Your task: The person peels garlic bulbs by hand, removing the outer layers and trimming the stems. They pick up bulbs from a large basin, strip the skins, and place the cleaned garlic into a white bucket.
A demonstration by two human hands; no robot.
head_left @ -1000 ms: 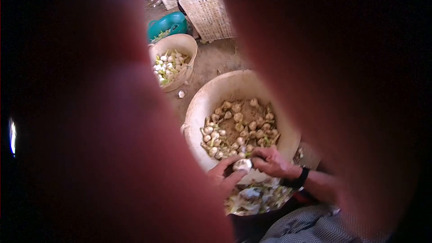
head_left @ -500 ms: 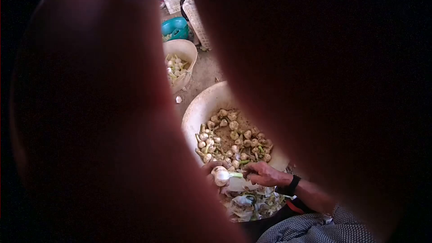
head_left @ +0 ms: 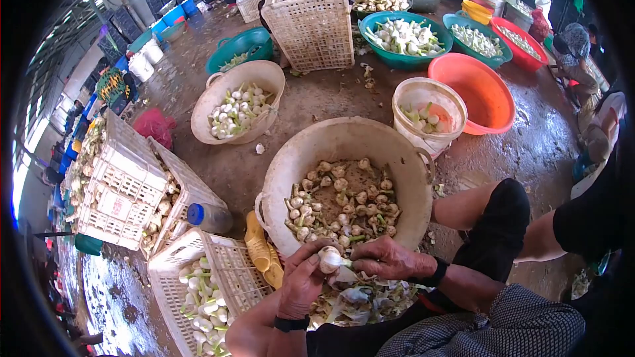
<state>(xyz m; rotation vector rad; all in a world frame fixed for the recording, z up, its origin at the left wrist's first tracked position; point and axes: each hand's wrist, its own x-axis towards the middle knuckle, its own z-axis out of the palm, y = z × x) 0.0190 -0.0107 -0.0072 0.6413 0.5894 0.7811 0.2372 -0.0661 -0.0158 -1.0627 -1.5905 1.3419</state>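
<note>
My left hand [head_left: 301, 282] is closed around a garlic bulb [head_left: 330, 260] above the near edge of a large round tub [head_left: 284, 172]. My right hand [head_left: 390, 259] pinches the stem end of the same bulb. Dirty garlic bulbs [head_left: 344, 215] with short stems lie in the tub. Under my hands is a heap of peeled skins [head_left: 360, 304]. A dark band circles each wrist.
White crates [head_left: 241, 274] with garlic stand at the left, by a blue-capped bottle [head_left: 210, 218] and yellow footwear [head_left: 261, 248]. Beyond are an oval tub [head_left: 202, 102], a white bucket [head_left: 400, 125] and a red basin [head_left: 476, 89]. People sit farther off.
Large dark blurred shapes that covered most of the view are gone, so my left hand and the surroundings now show. The bulb remains between both hands.
</note>
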